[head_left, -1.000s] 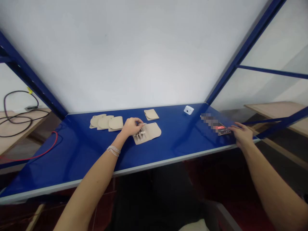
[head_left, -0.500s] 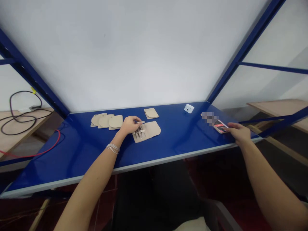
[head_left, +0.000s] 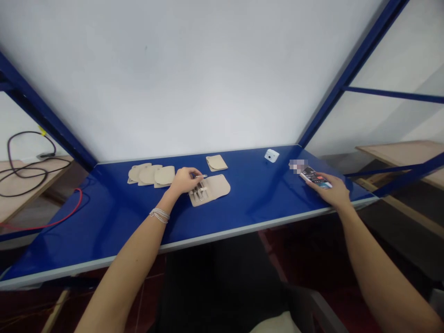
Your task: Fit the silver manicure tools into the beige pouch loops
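Observation:
My left hand point(head_left: 183, 181) pinches a slim metal manicure tool point(head_left: 200, 176) just above an open beige leather case point(head_left: 215, 188). Several small metal tools sit in the case's loops, partly hidden by my fingers. At the right end of the blue table, my right hand point(head_left: 329, 190) grips a smartphone point(head_left: 315, 178) with its lit screen facing up. The phone's lower end is tucked into my palm.
Several beige pouches point(head_left: 151, 175) lie left of the case, and another point(head_left: 217, 163) lies behind it. A small white device point(head_left: 271, 155) sits near the back edge. A blurred patch point(head_left: 297, 165) lies beside the phone. Blue steel uprights point(head_left: 350, 78) flank the white back panel.
My right hand has picked the phone up off the table and drawn it in under my palm. My left hand and the tool have barely moved.

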The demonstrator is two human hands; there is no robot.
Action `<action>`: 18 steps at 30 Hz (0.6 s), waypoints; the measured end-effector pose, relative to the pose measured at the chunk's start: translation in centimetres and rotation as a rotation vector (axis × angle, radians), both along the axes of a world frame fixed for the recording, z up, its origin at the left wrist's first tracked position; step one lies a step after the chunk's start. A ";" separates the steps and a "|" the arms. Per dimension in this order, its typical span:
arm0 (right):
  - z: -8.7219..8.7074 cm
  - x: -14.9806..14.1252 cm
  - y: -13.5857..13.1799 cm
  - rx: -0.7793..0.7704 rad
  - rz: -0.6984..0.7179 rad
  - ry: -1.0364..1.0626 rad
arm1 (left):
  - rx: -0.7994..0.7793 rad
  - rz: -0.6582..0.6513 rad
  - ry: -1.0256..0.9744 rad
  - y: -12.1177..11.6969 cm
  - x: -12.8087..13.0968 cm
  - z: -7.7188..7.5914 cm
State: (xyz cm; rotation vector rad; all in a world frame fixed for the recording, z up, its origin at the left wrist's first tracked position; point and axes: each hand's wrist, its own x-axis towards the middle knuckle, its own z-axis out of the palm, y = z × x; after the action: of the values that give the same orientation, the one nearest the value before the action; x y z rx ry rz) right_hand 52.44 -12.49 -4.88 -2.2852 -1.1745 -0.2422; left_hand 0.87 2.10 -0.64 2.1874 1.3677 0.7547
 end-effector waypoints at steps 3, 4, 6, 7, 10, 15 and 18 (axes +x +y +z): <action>0.5 -0.6 0.1 -0.066 -0.010 0.073 | -0.013 -0.009 -0.005 -0.1 0.0 0.0; 0.7 -0.7 0.1 -0.085 -0.024 0.085 | -0.009 -0.006 -0.006 -0.1 0.0 0.1; 0.9 -1.1 0.1 -0.118 -0.041 0.093 | 0.009 0.003 -0.003 -0.2 0.0 0.2; 1.0 -1.2 0.1 -0.132 -0.045 0.091 | 0.017 0.008 -0.001 -0.2 0.0 0.3; 1.0 -1.3 0.1 -0.173 -0.044 0.079 | 0.015 0.007 0.007 -0.2 0.0 0.4; 0.5 -0.6 0.2 -0.149 -0.054 0.050 | -0.002 -0.003 -0.002 -0.3 0.1 0.4; 0.2 -0.3 0.4 -0.162 -0.072 0.032 | -0.022 0.004 -0.007 -0.3 0.0 0.4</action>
State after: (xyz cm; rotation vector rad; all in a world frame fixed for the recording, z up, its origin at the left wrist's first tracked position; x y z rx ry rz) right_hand 52.15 -12.12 -4.67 -2.4649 -1.1339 -0.1409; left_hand 0.90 1.75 -0.27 2.1636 1.3714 0.7448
